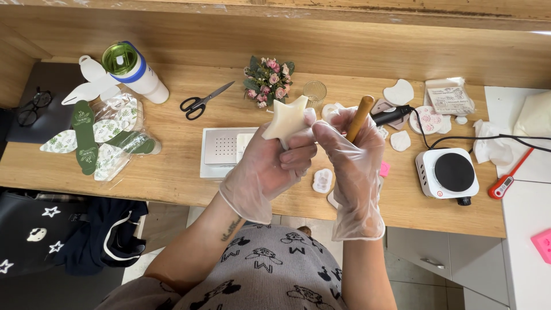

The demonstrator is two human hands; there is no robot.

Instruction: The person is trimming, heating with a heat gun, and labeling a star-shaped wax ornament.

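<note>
Star-shaped wax piece held up over the front edge of the worktop (172,172), wooden-handled tool beside it.

The left hand (261,172), in a clear glove, has its fingers closed around the lower part of the cream star (285,120); one arm of the star points up toward the back edge, and with arms spread all round it has no clear long axis. The right hand (353,166), also gloved, has its fingers wrapped around a tool with a wooden handle (360,116), whose long axis runs steeply up and slightly right; its working tip is hidden behind the hands. By my judgement the step in hand is trimming or smoothing the star's surface. The next move would call for a steady hold and light pressure at the edge. A small hotplate (447,174) sits toward the right edge.
</note>
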